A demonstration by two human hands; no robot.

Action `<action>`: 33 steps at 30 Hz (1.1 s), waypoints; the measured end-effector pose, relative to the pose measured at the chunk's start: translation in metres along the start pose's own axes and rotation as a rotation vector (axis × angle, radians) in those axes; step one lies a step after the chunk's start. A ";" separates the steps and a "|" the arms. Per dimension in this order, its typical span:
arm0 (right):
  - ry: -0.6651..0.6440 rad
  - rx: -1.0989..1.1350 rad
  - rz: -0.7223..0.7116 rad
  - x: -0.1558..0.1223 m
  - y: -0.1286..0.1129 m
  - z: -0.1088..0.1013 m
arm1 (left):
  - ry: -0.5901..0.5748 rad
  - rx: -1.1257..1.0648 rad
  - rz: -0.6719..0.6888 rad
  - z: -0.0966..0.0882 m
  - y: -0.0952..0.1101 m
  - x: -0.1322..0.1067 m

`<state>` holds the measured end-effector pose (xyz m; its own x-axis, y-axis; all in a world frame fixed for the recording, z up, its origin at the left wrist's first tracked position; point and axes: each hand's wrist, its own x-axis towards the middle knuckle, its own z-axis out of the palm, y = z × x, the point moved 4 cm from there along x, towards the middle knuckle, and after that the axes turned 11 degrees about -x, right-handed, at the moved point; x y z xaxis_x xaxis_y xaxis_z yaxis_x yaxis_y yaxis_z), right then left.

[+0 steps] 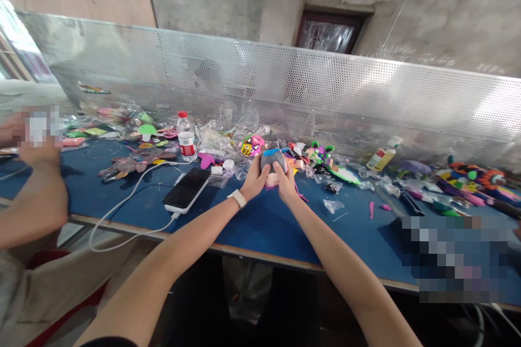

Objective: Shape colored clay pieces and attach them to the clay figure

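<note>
Between my two hands is a rounded grey clay piece point(269, 159) with a blue patch on top and a pale area low at its front. My left hand point(254, 179) closes on its left side, thumb against the front. From the right, my right hand point(286, 178) grips it the same way, thumbs near each other. The piece is held above the blue table, and its far side is hidden. Just behind it lies a pink and yellow clay figure with a cat-like face point(251, 146). Something magenta shows partly beneath my hands.
A phone on a white power bank point(187, 190) trails a white cable point(118, 209) at left. A red-capped bottle point(186, 138) stands behind it. Colourful clay figures and plastic bags line the perforated metal screen point(252, 76). A co-worker's arm point(36, 195) reaches in at far left.
</note>
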<state>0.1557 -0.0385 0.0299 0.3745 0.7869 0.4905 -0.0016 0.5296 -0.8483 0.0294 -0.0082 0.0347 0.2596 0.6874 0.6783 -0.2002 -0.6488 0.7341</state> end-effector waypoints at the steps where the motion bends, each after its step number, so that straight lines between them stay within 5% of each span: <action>1: 0.001 0.003 0.000 0.000 0.001 0.000 | 0.002 0.039 0.027 0.000 0.000 0.000; 7: 0.122 -0.114 -0.020 0.001 -0.006 -0.007 | -0.059 0.260 0.136 -0.001 0.007 0.000; 11: 0.107 -0.064 0.021 0.005 -0.006 -0.011 | -0.061 0.176 0.155 -0.004 0.014 0.002; 18: -0.021 0.060 0.092 0.019 0.002 -0.022 | 0.138 -0.172 -0.116 -0.020 -0.003 0.015; 25: -0.114 0.236 0.235 0.028 0.011 -0.038 | 0.017 -0.496 -0.363 -0.005 -0.010 0.015; 33: -0.145 0.210 0.268 0.032 0.019 -0.048 | 0.030 -0.559 -0.411 -0.001 -0.006 0.013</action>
<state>0.2117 -0.0185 0.0195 0.1997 0.9351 0.2926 -0.2775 0.3404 -0.8984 0.0334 0.0046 0.0394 0.3941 0.8552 0.3367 -0.5496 -0.0743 0.8321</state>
